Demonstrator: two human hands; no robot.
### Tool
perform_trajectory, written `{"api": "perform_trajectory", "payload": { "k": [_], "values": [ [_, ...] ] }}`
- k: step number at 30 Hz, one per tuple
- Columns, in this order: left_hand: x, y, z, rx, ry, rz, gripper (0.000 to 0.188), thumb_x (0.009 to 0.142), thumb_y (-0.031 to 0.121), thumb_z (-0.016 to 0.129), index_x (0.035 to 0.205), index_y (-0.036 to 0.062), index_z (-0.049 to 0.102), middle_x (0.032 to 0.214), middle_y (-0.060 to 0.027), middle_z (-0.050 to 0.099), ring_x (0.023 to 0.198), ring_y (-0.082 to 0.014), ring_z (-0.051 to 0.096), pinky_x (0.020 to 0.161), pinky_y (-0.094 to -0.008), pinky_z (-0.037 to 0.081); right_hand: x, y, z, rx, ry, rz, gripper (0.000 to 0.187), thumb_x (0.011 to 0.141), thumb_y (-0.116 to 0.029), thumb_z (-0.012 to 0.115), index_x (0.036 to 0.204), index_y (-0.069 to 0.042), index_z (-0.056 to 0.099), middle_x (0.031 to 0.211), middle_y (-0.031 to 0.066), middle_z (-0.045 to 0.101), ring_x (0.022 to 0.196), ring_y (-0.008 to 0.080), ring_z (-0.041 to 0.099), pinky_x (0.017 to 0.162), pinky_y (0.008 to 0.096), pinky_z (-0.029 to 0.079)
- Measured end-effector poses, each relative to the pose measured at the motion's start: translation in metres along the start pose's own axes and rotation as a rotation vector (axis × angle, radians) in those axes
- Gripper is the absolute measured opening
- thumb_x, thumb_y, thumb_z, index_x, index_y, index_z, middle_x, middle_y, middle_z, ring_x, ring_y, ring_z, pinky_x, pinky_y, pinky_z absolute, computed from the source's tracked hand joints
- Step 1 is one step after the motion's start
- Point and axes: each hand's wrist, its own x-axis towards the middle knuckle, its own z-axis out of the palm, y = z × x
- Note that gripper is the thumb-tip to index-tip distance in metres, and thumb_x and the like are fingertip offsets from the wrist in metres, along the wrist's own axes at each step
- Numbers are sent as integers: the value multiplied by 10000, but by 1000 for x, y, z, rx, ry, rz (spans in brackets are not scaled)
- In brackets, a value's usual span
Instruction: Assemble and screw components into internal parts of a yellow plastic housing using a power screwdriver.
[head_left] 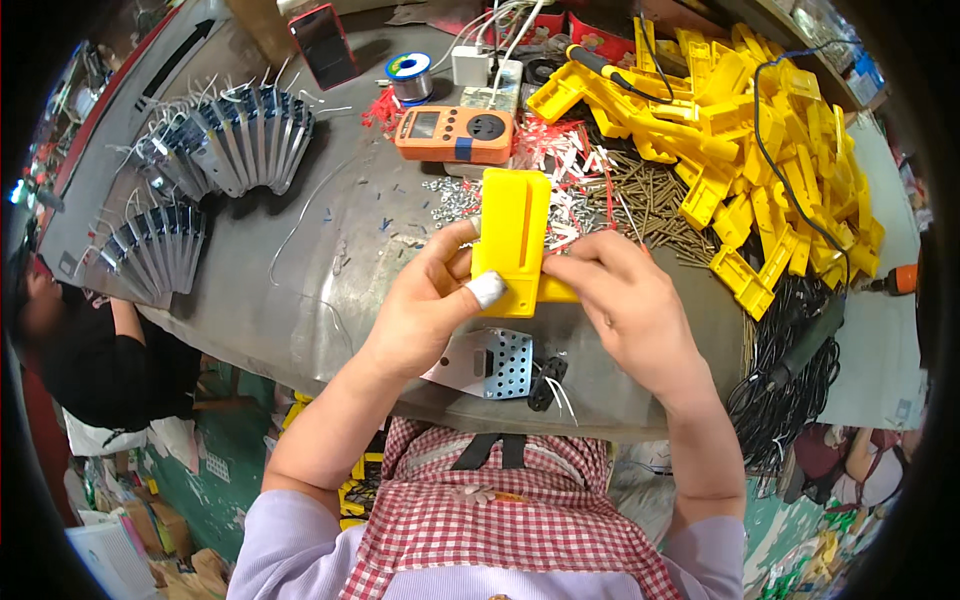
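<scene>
Your left hand (425,300) and right hand (625,300) both clamp a yellow plastic housing (510,240) above the table's (300,290) near edge. A perforated metal bracket (490,362) lies beneath; a yellow parts heap (770,150) occupies the far right corner.

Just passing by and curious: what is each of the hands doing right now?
Left hand: closed on the yellow plastic housing, taped thumb on its lower edge.
Right hand: closed on the same housing's lower right side.

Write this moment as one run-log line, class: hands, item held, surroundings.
left hand: grips yellow plastic housing, taped thumb on its lower edge | right hand: holds housing's right side | behind: orange meter, pile of yellow housings
</scene>
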Motion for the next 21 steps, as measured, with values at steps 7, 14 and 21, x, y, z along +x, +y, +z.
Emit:
{"api": "perform_trajectory", "payload": {
  "k": [7, 14, 21],
  "values": [
    [7, -14, 9, -306, 19, 69, 573, 846, 142, 649, 1327, 40, 355, 1248, -93, 517, 1145, -211, 528, 988, -363, 422, 2, -16, -6, 380, 326, 384, 202, 755, -2, 658, 952, -38, 626, 736, 83, 608, 753, 259, 627, 680, 335, 505],
    [2, -21, 13, -526, 26, -1, 559, 861, 206, 635, 1324, 38, 371, 1262, -102, 511, 1144, -219, 536, 975, -363, 440, -15, -11, -4, -381, 134, -103, 254, 661, -71, 662, 913, -43, 643, 762, 22, 542, 753, 216, 534, 695, 373, 415],
    [-4, -26, 29, -297, 52, 188, 530, 868, 185, 619, 1324, 57, 380, 1268, -96, 506, 1169, -229, 513, 1014, -416, 390, -4, -21, 3, 382, 199, 201, 93, 820, 11, 590, 914, 13, 594, 864, 96, 600, 726, 194, 597, 642, 308, 488]
  ]
}}
